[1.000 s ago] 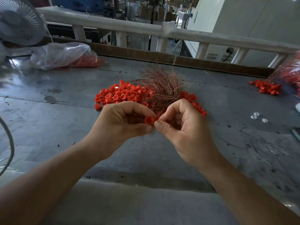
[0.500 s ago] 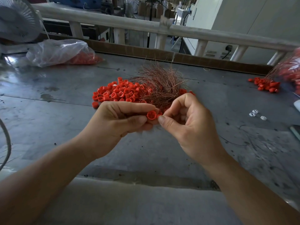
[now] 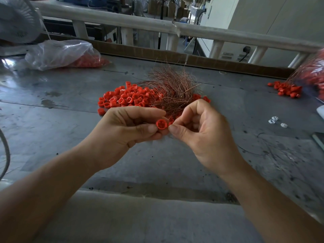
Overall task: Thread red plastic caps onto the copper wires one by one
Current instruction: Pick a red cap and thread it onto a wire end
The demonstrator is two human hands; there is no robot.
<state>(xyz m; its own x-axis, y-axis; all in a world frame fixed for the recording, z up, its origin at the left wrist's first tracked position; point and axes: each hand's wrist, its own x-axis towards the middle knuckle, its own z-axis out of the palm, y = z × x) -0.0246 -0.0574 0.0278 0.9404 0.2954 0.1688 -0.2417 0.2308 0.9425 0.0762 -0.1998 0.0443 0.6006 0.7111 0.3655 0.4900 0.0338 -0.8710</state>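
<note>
My left hand (image 3: 126, 127) pinches a red plastic cap (image 3: 161, 124) between thumb and fingers, its open end turned toward me. My right hand (image 3: 199, 132) meets it from the right, thumb and forefinger pinched together at the cap's edge; what they hold is too thin to make out. Behind my hands lies a tuft of copper wires (image 3: 173, 92) over a pile of loose red caps (image 3: 126, 99) on the grey metal table (image 3: 52, 120).
A clear plastic bag (image 3: 61, 53) with red caps lies at the back left beside a white fan (image 3: 15, 20). A smaller heap of caps (image 3: 285, 89) and another bag (image 3: 313, 74) sit at the far right. Small white parts (image 3: 277, 121) lie right of my hands. A pale railing (image 3: 157, 27) runs behind.
The cap has turned in my left hand's fingers and now shows its open end more fully. Both hands stay together in front of the wire tuft; the view shifted slightly.
</note>
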